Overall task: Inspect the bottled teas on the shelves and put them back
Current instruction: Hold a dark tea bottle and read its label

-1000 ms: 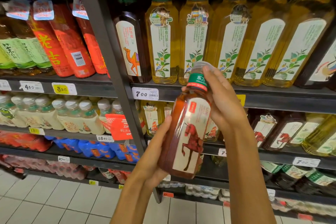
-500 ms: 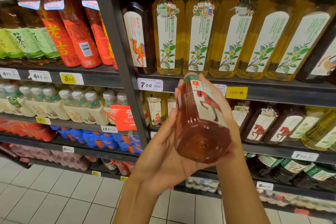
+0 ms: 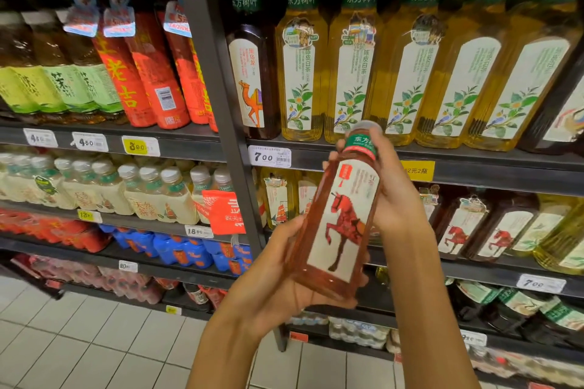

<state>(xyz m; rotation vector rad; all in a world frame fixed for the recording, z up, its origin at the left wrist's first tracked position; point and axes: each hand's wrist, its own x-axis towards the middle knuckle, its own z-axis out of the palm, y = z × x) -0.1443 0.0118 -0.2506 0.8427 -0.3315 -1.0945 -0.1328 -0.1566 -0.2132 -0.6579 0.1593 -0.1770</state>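
A person stands facing shop shelves and holds a reddish tea bottle point(image 3: 335, 224) in front of them with both hands. The left hand point(image 3: 271, 281) cups its base from below, fingers point(image 3: 331, 301) curled under it. The right hand point(image 3: 392, 196) grips the neck and upper body, fingers wrapped round the green band. The bottle tilts slightly, cap up, its red horse label facing the camera. Behind it, yellow tea bottles point(image 3: 300, 73) line the upper shelf point(image 3: 474, 164).

1. One head-worn wide-angle view looked forward and slightly down at the drinks shelves point(image 3: 474, 167), close in front
2. Both forearms rose from the bottom edge; floor tiles point(image 3: 79, 341) showed lower left
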